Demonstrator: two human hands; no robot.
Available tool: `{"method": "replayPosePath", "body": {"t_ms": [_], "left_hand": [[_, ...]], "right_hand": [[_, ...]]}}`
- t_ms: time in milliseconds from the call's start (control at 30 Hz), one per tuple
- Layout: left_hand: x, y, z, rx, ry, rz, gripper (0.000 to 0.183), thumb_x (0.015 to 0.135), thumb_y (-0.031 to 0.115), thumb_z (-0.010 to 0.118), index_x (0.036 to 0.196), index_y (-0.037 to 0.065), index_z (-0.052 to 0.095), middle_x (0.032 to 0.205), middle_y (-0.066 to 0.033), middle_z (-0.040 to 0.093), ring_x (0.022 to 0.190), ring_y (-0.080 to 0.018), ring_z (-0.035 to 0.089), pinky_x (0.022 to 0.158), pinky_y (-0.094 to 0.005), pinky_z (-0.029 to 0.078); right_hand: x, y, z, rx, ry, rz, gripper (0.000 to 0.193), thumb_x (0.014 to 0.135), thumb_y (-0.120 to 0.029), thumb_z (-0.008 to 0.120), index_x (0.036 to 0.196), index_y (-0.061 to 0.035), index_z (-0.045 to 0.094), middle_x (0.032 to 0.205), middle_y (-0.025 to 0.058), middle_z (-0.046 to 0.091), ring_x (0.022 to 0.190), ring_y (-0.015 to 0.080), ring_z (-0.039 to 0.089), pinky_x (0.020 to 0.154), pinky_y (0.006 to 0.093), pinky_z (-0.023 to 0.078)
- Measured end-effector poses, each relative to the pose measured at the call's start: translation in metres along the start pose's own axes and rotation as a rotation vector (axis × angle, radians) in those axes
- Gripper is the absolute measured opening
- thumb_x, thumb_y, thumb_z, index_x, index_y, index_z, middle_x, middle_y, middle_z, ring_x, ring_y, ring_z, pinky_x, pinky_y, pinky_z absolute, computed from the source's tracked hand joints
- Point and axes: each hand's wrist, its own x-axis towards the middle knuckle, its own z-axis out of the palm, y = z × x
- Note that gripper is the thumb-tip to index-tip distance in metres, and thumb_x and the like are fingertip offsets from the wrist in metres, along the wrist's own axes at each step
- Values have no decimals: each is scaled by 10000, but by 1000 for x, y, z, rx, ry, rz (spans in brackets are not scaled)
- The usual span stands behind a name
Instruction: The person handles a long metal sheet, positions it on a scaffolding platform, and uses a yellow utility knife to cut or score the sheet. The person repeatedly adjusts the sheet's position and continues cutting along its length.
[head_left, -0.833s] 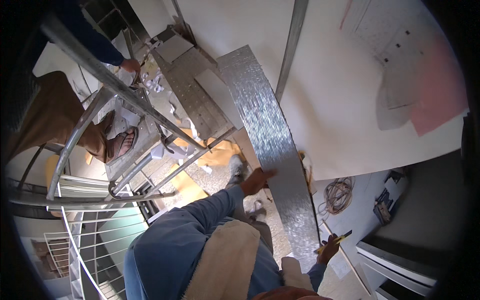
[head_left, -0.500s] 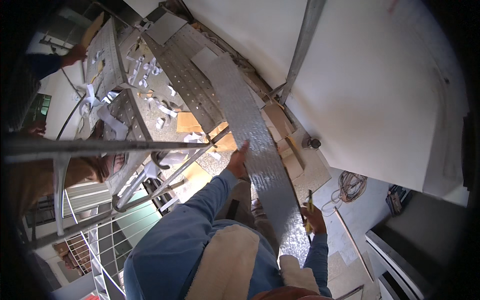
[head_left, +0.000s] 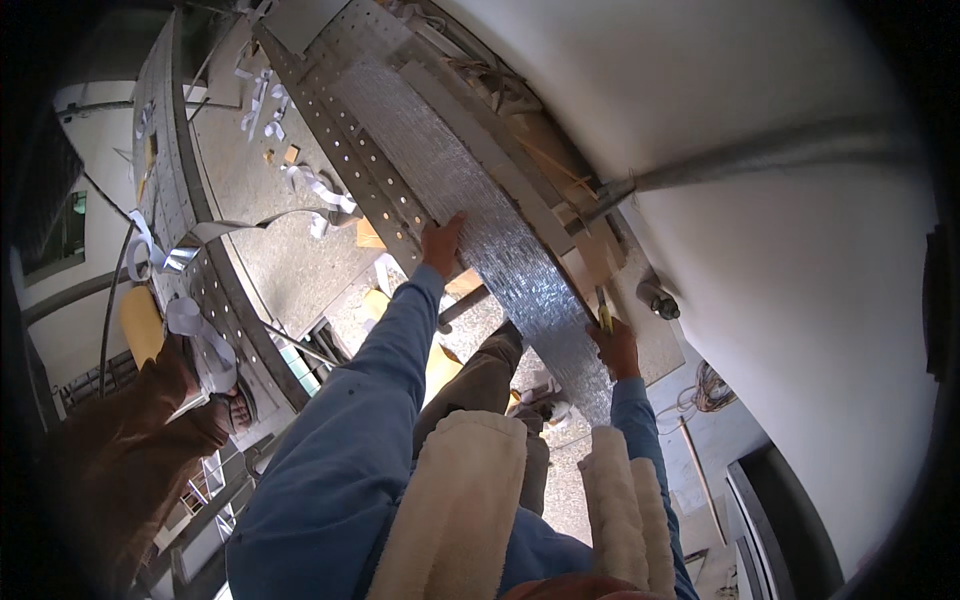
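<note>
A long silver strip with a shiny, ribbed foil-like face [head_left: 480, 230] slants away from my body, its far part over a perforated metal plank [head_left: 320, 115]. My left hand [head_left: 440, 245] grips its left edge, a finger lying on top. At the right edge, near the closer end, my right hand [head_left: 618, 352] is closed around a yellow utility knife [head_left: 604, 314]. The knife's tip points away from me. Part of the right hand's grip is hidden, and I cannot tell whether it also holds the strip.
Another person's sandalled foot [head_left: 235, 408] rests on a second perforated plank [head_left: 235, 310] at the left. White curled scraps [head_left: 320, 190] litter the floor between the planks. A metal pole [head_left: 760, 155] crosses by the white wall [head_left: 780, 270]. Coiled cable [head_left: 712, 388] lies at right.
The view has shifted. The silver strip has moved farther away over the plank, and both my hands have moved forward with it. The other person's hand at upper left has left the view.
</note>
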Motion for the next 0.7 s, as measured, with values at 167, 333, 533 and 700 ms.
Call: {"method": "replayPosePath", "body": {"t_ms": [167, 333, 533, 700], "left_hand": [[39, 21, -3, 137, -49, -98, 583, 848, 286, 844, 1208, -87, 577, 1127, -188, 694, 951, -275, 711, 757, -375, 599], [59, 18, -3, 160, -82, 54, 643, 836, 298, 857, 1251, -80, 543, 1166, -205, 675, 961, -270, 719, 720, -375, 609], [70, 16, 4, 315, 43, 41, 778, 789, 300, 895, 1303, -73, 447, 1241, -222, 632, 1059, -308, 688, 801, -383, 605], [64, 30, 1, 184, 9, 35, 835, 768, 301, 909, 1323, -71, 407, 1278, -259, 613, 1092, -343, 680, 891, -420, 586]], "right_hand": [[40, -21, 3, 22, -77, 110, 459, 874, -443, 752, 873, 10, 678, 648, 132, 644, 538, 247, 639, 546, 415, 495], [36, -40, 3, 10, -58, 179, 449, 882, -438, 740, 851, 5, 671, 617, 112, 628, 522, 228, 631, 537, 401, 497], [35, -57, 9, -47, -66, 250, 451, 898, -455, 738, 859, -9, 678, 620, 99, 619, 518, 213, 621, 520, 395, 496], [33, -58, 8, 1, -62, 232, 439, 908, -431, 741, 907, 3, 667, 661, 88, 620, 515, 186, 610, 498, 367, 500]]}}
